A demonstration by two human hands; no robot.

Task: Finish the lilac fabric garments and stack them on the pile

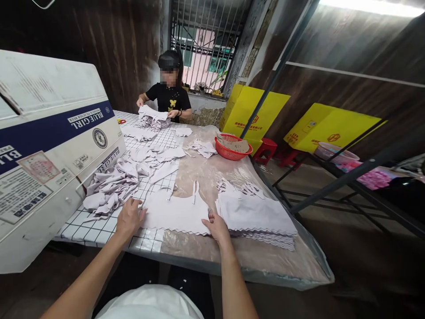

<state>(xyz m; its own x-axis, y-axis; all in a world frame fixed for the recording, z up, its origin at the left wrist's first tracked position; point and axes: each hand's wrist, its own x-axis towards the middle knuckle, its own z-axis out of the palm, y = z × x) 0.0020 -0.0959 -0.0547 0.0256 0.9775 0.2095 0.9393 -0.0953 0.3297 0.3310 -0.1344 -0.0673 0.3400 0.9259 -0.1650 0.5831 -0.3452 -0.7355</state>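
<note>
A pale camisole top point(177, 210) with thin straps and a scalloped hem lies spread on the table in front of me. At its left side edge, my left hand point(130, 219) is closed with the fingers curled on the fabric. My right hand point(217, 228) grips the opposite edge, thumb on top and some fingertips hidden. Close beside that hand is a layered stack of similar tops point(255, 212), their straps bunched toward the far side. Beyond my left hand sits a crumpled heap of pale garments point(114, 186).
A large beer carton point(59, 133) stands at the left. Across the plastic-covered table point(199, 173), a co-worker point(169, 95) holds a pale garment over a pile. A red basket point(232, 148) with cardboard sits at the far right edge. A metal frame point(332, 186) rises on the right.
</note>
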